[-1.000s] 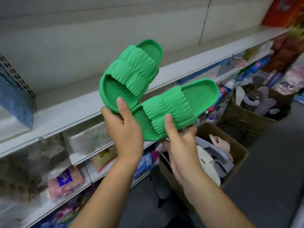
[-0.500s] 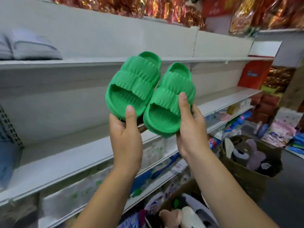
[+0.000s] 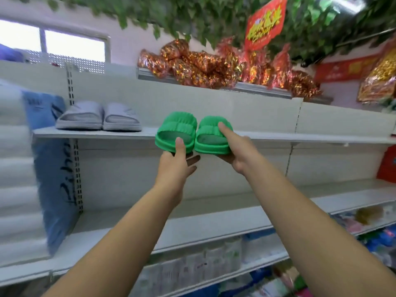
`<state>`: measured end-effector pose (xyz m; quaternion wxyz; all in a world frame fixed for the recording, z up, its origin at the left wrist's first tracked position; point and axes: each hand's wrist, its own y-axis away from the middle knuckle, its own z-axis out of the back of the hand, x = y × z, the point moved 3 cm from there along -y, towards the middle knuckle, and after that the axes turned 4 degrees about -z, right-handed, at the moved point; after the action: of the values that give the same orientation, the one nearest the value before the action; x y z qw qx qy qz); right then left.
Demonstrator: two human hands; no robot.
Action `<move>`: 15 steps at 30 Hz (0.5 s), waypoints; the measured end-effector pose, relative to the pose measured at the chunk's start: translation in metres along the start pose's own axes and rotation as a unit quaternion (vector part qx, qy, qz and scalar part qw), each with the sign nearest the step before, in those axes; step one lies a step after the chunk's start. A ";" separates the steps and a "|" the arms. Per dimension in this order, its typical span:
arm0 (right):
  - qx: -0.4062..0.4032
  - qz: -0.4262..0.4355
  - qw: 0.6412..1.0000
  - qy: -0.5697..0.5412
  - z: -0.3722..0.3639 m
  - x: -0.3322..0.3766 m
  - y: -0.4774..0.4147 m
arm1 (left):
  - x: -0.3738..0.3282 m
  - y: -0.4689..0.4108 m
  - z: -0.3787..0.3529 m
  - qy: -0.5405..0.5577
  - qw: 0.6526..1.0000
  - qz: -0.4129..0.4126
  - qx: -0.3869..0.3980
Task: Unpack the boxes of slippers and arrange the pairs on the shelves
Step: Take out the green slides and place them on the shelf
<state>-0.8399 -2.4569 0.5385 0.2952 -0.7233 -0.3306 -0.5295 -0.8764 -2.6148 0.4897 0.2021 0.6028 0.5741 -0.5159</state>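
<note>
Left hand (image 3: 174, 166), right hand (image 3: 237, 151) hold green slippers (image 3: 179, 127) at shelf edge (image 3: 96, 133).

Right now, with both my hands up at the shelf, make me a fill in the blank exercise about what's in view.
1. The left hand and the right hand hold the slippers, ______ each.
2. The held slippers are ______ in colour.
3. The grey pair on the shelf stands to the ______ of the held slippers.
Missing words: one; green; left.
</note>
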 end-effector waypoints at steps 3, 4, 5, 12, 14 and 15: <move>-0.026 0.043 0.999 -0.012 0.004 0.014 -0.016 | -0.008 -0.014 0.011 -0.137 0.990 -0.027 0.021; -0.013 0.056 0.998 -0.002 0.005 0.016 -0.019 | -0.012 -0.018 0.019 -0.226 0.971 -0.081 0.002; 0.006 0.067 0.997 0.021 0.006 0.016 -0.021 | -0.015 -0.023 0.027 -0.318 0.936 -0.147 -0.032; 0.115 0.193 0.940 0.255 0.009 0.009 -0.022 | -0.032 -0.050 0.037 -0.537 0.745 -0.388 -0.081; 0.100 0.225 0.926 0.285 0.010 0.013 -0.023 | -0.034 -0.063 0.033 -0.579 0.713 -0.395 -0.030; 0.087 0.238 0.915 0.314 0.010 0.016 -0.023 | -0.035 -0.069 0.031 -0.590 0.704 -0.395 -0.012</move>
<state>-0.8493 -2.4322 0.5525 0.5633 -0.5486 -0.0838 -0.6121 -0.9440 -2.6401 0.5313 0.2849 -0.1095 0.5289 -0.7919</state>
